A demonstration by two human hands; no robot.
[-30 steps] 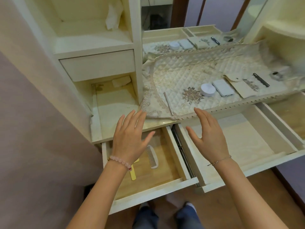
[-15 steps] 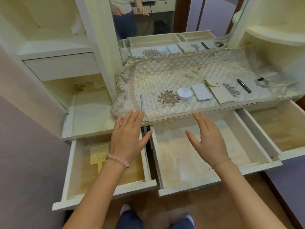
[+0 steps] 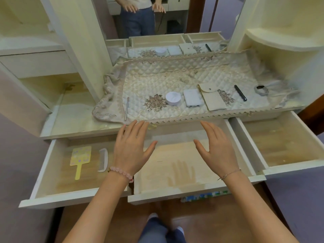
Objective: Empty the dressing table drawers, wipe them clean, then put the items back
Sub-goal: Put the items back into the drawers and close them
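Three drawers of the dressing table stand pulled out. The left drawer point(image 3: 43, 174) holds a yellow hand mirror point(image 3: 79, 157) and a white comb point(image 3: 103, 160). The middle drawer point(image 3: 175, 194) and the right drawer point(image 3: 298, 166) show bare wooden bottoms. My left hand point(image 3: 132, 149) and my right hand point(image 3: 217, 148) hover flat over the middle drawer, fingers straight, holding nothing. On the quilted cloth point(image 3: 157, 81) above lie a metal stick point(image 3: 126, 108), a round white case point(image 3: 173, 98), a white power bank point(image 3: 192, 97), a beige pouch point(image 3: 213, 97), a black pen point(image 3: 240, 93) and a silver band point(image 3: 261, 89).
A mirror point(image 3: 175, 20) behind the table reflects the person and the objects. Open shelves stand at the left point(image 3: 26, 48) and the right point(image 3: 284, 42). A closed small drawer point(image 3: 38, 64) sits at upper left. My feet are on the brown floor point(image 3: 114, 220) below the drawers.
The view has swung to the right and pulled back, so all three drawers now show. Both hands stay open and raised over the drawers, now above the middle one.
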